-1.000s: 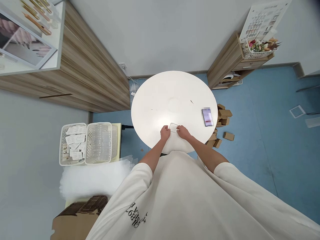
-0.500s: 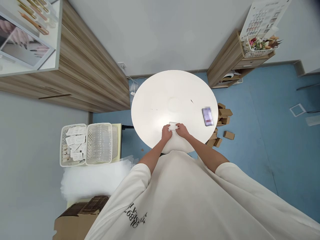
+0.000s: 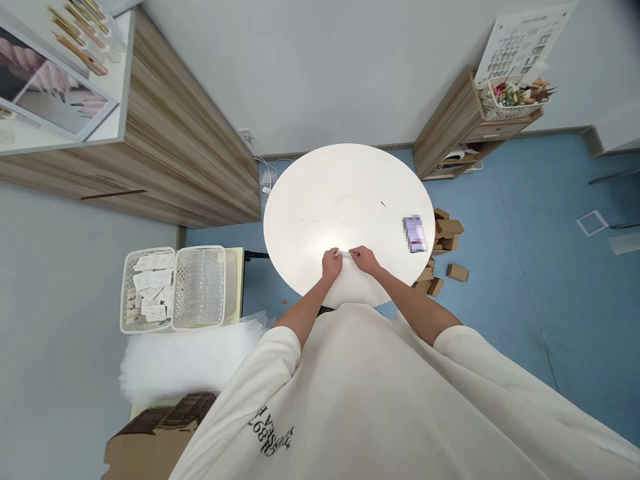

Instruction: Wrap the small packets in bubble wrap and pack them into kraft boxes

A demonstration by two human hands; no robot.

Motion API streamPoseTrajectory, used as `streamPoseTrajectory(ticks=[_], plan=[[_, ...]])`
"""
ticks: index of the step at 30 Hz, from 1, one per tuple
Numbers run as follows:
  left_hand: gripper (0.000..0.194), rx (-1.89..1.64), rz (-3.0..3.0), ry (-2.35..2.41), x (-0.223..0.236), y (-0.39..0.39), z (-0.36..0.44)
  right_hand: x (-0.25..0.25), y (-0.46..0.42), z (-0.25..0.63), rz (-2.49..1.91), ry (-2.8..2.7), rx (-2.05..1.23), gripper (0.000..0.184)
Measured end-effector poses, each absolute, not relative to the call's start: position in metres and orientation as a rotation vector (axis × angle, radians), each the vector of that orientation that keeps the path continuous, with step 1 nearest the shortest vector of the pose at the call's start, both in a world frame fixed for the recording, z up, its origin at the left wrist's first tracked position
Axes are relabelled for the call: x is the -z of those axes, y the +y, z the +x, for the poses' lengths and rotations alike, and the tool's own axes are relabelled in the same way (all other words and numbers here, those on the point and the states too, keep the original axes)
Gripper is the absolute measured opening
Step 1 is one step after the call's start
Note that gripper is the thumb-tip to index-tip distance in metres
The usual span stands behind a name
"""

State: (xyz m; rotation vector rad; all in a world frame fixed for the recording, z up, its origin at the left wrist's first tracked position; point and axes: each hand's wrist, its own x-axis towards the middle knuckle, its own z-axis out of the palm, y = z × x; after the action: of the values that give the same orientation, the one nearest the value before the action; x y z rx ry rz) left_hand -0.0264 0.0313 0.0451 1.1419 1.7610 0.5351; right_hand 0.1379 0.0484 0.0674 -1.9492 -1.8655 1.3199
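Note:
Between my two hands, over the near part of the round white table (image 3: 310,180), is a small whitish, see-through case (image 3: 345,253). Its narrow edge faces up, so only a thin strip of it shows. My left hand (image 3: 332,263) grips its left end with bent fingers. At the other end, my right hand (image 3: 365,259) pinches it between thumb and fingers. Whether the case is closed or holds anything is too small to tell.
A phone-like object (image 3: 415,234), blurred out, lies at the table's right. Small brown cardboard boxes (image 3: 449,228) sit on the floor beyond. On the left stand a basket of white cards (image 3: 123,293), a basket of clear cases (image 3: 225,287), white wrapping sheets (image 3: 185,363) and a carton (image 3: 145,453).
The case has tipped between my hands: its broad face showed before, and now just a thin edge does. Both hands have kept their grip and barely moved.

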Motion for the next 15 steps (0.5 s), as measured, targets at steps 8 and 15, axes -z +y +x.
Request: streamPoseTrajectory(ticks=[8,15], plan=[[0.026,-0.528,1.014,1.786,-0.042,0.033,-0.024,-0.060,0.057,0.140,-1.948,-1.897,-1.280,0.033],[0.030,-0.522,0.820,1.809,-0.040,0.039,-0.023,-0.062,0.061,0.137,-1.971,-1.932,-1.267,0.036]])
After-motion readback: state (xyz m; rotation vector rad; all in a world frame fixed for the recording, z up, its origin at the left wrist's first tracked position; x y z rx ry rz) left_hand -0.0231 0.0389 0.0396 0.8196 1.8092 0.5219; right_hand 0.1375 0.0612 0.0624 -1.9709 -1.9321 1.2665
